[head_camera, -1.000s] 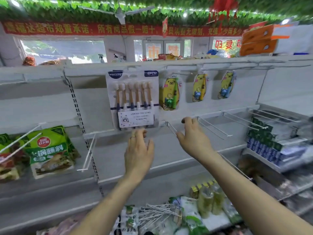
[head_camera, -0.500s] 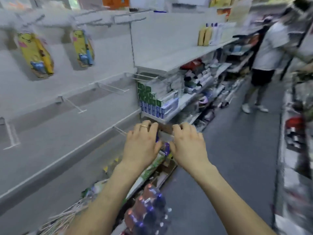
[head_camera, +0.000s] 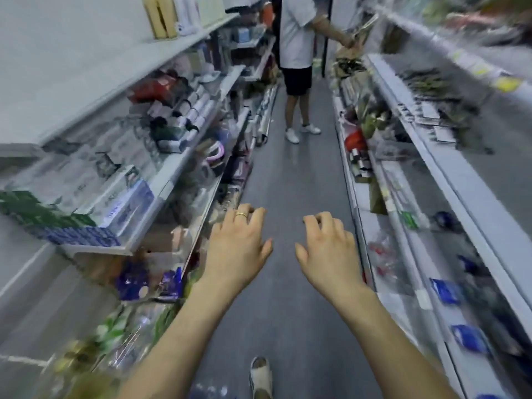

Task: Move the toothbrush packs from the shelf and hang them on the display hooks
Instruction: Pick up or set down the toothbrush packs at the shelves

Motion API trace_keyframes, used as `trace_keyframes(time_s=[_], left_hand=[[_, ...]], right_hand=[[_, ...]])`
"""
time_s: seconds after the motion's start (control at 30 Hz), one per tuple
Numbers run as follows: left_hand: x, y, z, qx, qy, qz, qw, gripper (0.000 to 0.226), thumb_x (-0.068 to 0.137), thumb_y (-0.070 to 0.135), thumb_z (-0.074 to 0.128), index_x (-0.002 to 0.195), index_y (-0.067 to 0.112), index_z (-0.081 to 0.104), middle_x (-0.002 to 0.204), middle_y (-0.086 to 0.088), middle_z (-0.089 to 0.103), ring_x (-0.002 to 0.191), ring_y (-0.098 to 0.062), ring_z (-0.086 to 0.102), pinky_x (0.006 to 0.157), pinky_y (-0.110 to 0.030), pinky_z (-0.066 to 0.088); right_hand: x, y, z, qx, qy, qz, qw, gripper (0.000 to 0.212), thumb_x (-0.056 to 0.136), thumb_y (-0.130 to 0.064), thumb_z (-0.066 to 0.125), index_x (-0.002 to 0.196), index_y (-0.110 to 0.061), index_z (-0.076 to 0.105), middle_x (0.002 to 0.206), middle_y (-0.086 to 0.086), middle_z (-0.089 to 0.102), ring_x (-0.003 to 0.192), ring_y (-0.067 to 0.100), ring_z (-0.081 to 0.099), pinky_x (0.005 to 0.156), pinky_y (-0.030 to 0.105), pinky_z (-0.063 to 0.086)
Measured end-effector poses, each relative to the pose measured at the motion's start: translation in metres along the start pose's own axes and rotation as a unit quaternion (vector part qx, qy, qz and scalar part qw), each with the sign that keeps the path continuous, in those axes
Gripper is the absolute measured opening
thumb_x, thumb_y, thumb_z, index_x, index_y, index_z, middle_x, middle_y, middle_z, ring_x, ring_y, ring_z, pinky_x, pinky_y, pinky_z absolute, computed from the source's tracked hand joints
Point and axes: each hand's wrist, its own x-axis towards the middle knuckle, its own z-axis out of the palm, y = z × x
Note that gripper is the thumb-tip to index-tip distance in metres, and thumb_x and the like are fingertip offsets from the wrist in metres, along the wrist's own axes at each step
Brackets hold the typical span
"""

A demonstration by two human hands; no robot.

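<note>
**Head view along the aisle.** A second ago the hands were at the hook panel, where a large toothbrush pack hung just beyond the fingers. Since then the view has swung right, and the panel and its hooks have left the frame. The left hand [head_camera: 237, 249] and right hand [head_camera: 326, 249] now hover side by side, apart, palms down, over the floor [head_camera: 288, 180]. The fingers [head_camera: 244, 214] of both are loosely curled and hold nothing. A ring [head_camera: 241, 215] sits on one left finger.

This probably means one pack has been hung and the person is turning to fetch the next.

**Task objects.** No toothbrush pack can be identified here, as motion blur smears the goods. Blue packets [head_camera: 444, 289] lie on the right shelf [head_camera: 431, 156], to the right of the right fingers. Whether they are toothbrush packs cannot be told.

**Surroundings.**
- **Left shelf:** the left shelf [head_camera: 138, 246], to the left of the left fingers, carries stacked boxes [head_camera: 121, 203].
- **Second person:** another person [head_camera: 296, 38] stands far ahead of the fingers in mid-aisle, reaching toward the right shelf. They would narrow the passage if the stock lies that way.
- **Wearer's foot:** the wearer's foot [head_camera: 260, 375] shows below the forearms.
</note>
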Motion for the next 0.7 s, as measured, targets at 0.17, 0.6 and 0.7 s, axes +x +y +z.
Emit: trace_keyframes(time_s=[0.17, 0.6, 0.7], left_hand=[[0.127, 0.02, 0.058, -0.049, -0.026, 0.065, 0.996, 0.057, 0.085, 0.047, 0.071, 0.133, 0.019, 0.057, 0.135, -0.006, 0.057, 0.111, -0.034, 0.06, 0.079, -0.047, 0.053], [0.421, 0.122, 0.139, -0.102, -0.04, 0.232, 0.967, 0.053, 0.092, 0.043, 0.066, 0.138, 0.019, 0.054, 0.138, -0.005, 0.054, 0.113, -0.031, 0.059, 0.078, -0.043, 0.05], [0.479, 0.143, 0.162, -0.093, -0.04, 0.236, 0.967, 0.054, 0.092, 0.043, 0.067, 0.138, 0.019, 0.054, 0.138, -0.005, 0.055, 0.112, -0.031, 0.06, 0.077, -0.043, 0.052]], right_hand=[[0.092, 0.059, 0.028, -0.02, -0.027, 0.091, 0.995, 0.047, 0.091, -0.037, 0.068, 0.13, -0.014, 0.055, 0.125, 0.01, 0.053, 0.115, 0.036, 0.054, 0.088, 0.049, 0.048], [0.293, 0.224, 0.047, -0.042, 0.014, 0.235, 0.971, 0.037, 0.095, -0.035, 0.066, 0.124, -0.017, 0.054, 0.122, 0.008, 0.054, 0.112, 0.033, 0.056, 0.085, 0.048, 0.047], [0.344, 0.269, 0.063, -0.038, 0.013, 0.236, 0.971, 0.035, 0.098, -0.036, 0.062, 0.126, -0.018, 0.052, 0.124, 0.006, 0.054, 0.115, 0.03, 0.054, 0.087, 0.046, 0.047]])
